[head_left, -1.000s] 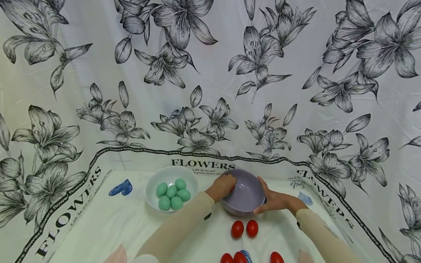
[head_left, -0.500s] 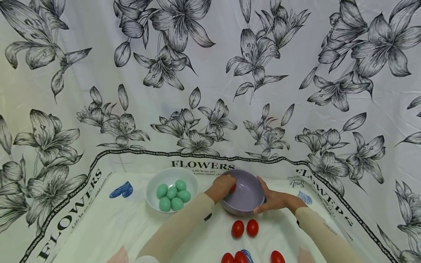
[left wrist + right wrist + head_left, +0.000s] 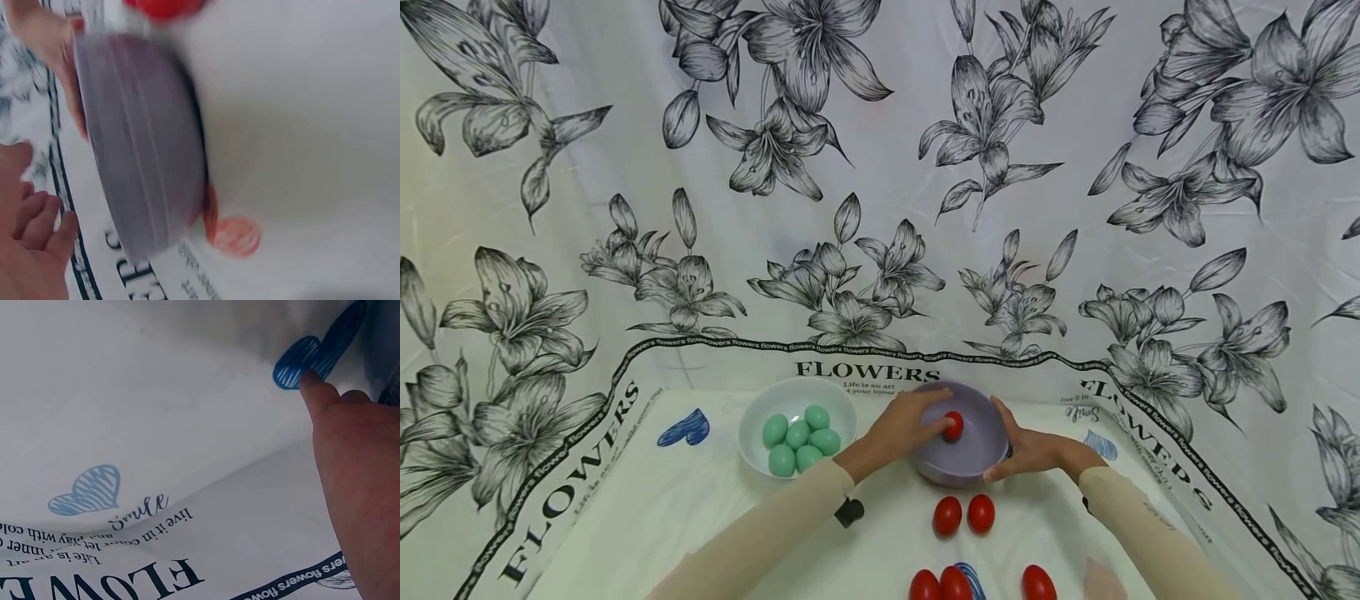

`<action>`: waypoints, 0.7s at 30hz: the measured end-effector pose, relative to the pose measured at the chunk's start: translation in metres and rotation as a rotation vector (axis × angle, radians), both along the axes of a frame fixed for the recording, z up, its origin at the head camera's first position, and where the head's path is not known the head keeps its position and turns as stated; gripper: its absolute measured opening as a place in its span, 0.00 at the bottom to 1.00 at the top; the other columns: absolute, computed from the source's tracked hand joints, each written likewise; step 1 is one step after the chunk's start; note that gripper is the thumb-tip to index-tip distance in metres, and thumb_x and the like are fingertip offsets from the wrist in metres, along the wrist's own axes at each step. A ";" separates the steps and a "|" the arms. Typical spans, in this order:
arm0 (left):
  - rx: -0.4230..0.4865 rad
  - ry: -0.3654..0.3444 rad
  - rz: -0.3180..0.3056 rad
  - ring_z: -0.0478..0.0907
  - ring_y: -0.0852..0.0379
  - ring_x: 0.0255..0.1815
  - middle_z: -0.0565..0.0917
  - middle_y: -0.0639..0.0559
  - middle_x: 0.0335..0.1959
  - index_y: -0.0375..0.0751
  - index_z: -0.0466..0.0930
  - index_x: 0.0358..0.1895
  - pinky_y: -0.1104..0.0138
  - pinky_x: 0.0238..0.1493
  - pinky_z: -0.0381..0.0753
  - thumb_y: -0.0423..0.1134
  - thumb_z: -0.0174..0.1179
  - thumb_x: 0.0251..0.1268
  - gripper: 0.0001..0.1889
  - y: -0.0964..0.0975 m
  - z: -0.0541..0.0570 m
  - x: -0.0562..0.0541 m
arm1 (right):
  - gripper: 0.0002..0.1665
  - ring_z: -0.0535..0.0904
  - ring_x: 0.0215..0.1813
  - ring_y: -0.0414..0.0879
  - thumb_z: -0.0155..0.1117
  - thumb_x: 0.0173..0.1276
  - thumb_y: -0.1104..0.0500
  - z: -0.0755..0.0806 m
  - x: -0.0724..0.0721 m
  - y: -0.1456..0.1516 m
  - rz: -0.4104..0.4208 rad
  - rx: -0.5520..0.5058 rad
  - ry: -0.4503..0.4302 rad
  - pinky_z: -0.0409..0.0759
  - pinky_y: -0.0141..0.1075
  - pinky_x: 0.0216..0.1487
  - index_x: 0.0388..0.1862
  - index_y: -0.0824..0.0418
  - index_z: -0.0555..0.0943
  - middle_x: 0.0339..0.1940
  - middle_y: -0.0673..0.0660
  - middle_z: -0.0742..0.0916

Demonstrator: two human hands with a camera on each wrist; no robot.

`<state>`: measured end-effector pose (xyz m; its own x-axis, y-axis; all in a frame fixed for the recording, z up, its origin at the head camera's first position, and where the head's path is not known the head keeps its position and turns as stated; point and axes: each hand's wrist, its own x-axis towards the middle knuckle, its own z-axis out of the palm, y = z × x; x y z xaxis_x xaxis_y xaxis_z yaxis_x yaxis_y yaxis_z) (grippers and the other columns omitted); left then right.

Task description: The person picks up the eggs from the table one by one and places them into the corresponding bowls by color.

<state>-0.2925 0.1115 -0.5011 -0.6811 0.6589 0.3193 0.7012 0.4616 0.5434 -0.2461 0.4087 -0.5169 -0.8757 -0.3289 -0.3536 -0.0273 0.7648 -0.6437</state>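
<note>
My left hand (image 3: 898, 429) hovers over the left rim of a purple bowl (image 3: 970, 471), its thumb and fingers spread apart. Inside that bowl a red egg (image 3: 954, 427) shows right by the left thumb tip. In the left wrist view the left hand (image 3: 34, 234) has loosely bent fingers with nothing between them, beside the bowl's wall (image 3: 144, 144). My right hand (image 3: 1033, 452) holds the bowl's right side, fingers toward the far rim and thumb at the near side. The right wrist view shows this hand (image 3: 356, 450) from its thumb side.
A white bowl (image 3: 747, 446) with several green eggs (image 3: 797, 434) stands left of the purple one. In front lie two red eggs (image 3: 981, 514), and more red eggs (image 3: 1038, 582) lie at the near edge of view. A flower-printed cloth (image 3: 647, 500) covers table and backdrop.
The left hand held the red egg inside the purple bowl; it has let go, spread its fingers and drawn up and back slightly. The right hand stays on the bowl.
</note>
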 end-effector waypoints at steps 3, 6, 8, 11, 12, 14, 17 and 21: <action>0.162 -0.071 -0.078 0.82 0.53 0.67 0.83 0.56 0.68 0.52 0.80 0.72 0.62 0.65 0.82 0.54 0.68 0.74 0.27 -0.010 0.001 0.024 | 0.87 0.60 0.81 0.69 0.81 0.59 0.35 0.002 -0.001 0.002 0.012 0.006 0.009 0.61 0.68 0.77 0.85 0.53 0.19 0.87 0.71 0.49; 0.244 -0.093 -0.154 0.85 0.53 0.63 0.85 0.60 0.66 0.56 0.82 0.69 0.64 0.62 0.83 0.53 0.69 0.72 0.24 -0.019 -0.004 0.046 | 0.88 0.59 0.81 0.69 0.81 0.59 0.35 0.003 -0.002 0.005 0.024 0.012 0.019 0.60 0.68 0.78 0.85 0.53 0.18 0.87 0.71 0.48; 0.260 -0.078 -0.193 0.85 0.57 0.62 0.86 0.62 0.63 0.58 0.84 0.67 0.65 0.63 0.82 0.54 0.69 0.72 0.22 -0.023 -0.009 0.058 | 0.88 0.59 0.81 0.68 0.81 0.58 0.35 0.004 -0.003 0.006 0.028 0.014 0.028 0.60 0.68 0.78 0.85 0.53 0.18 0.87 0.71 0.48; 0.255 -0.091 -0.276 0.84 0.60 0.62 0.87 0.63 0.61 0.57 0.85 0.65 0.65 0.64 0.82 0.53 0.69 0.73 0.21 -0.027 -0.019 0.069 | 0.88 0.58 0.82 0.68 0.82 0.58 0.36 0.005 -0.004 0.007 0.023 0.013 0.033 0.58 0.68 0.79 0.85 0.53 0.18 0.87 0.70 0.46; 0.244 -0.103 -0.304 0.83 0.61 0.63 0.87 0.63 0.61 0.55 0.85 0.65 0.65 0.65 0.81 0.53 0.69 0.73 0.21 -0.028 -0.023 0.071 | 0.88 0.57 0.82 0.68 0.82 0.58 0.36 0.005 -0.004 0.007 0.019 0.011 0.031 0.58 0.68 0.79 0.85 0.52 0.18 0.87 0.70 0.45; 0.209 -0.130 -0.346 0.82 0.63 0.65 0.86 0.63 0.63 0.51 0.84 0.66 0.66 0.66 0.80 0.52 0.70 0.72 0.23 -0.029 -0.032 0.073 | 0.88 0.55 0.83 0.69 0.82 0.58 0.37 0.006 -0.003 0.006 0.008 0.001 0.026 0.57 0.69 0.79 0.85 0.52 0.18 0.88 0.70 0.44; 0.116 -0.146 -0.355 0.78 0.69 0.66 0.84 0.64 0.65 0.50 0.83 0.68 0.70 0.67 0.77 0.54 0.73 0.69 0.27 -0.030 -0.045 0.072 | 0.88 0.53 0.84 0.69 0.82 0.58 0.38 0.004 -0.001 0.005 -0.004 -0.010 0.021 0.55 0.68 0.80 0.85 0.52 0.19 0.88 0.69 0.44; 0.005 -0.166 -0.354 0.78 0.72 0.63 0.84 0.65 0.64 0.50 0.83 0.68 0.72 0.66 0.77 0.54 0.77 0.62 0.31 -0.031 -0.061 0.068 | 0.88 0.54 0.84 0.69 0.82 0.59 0.38 0.000 0.002 0.000 0.002 -0.021 0.015 0.54 0.69 0.80 0.85 0.53 0.19 0.87 0.70 0.46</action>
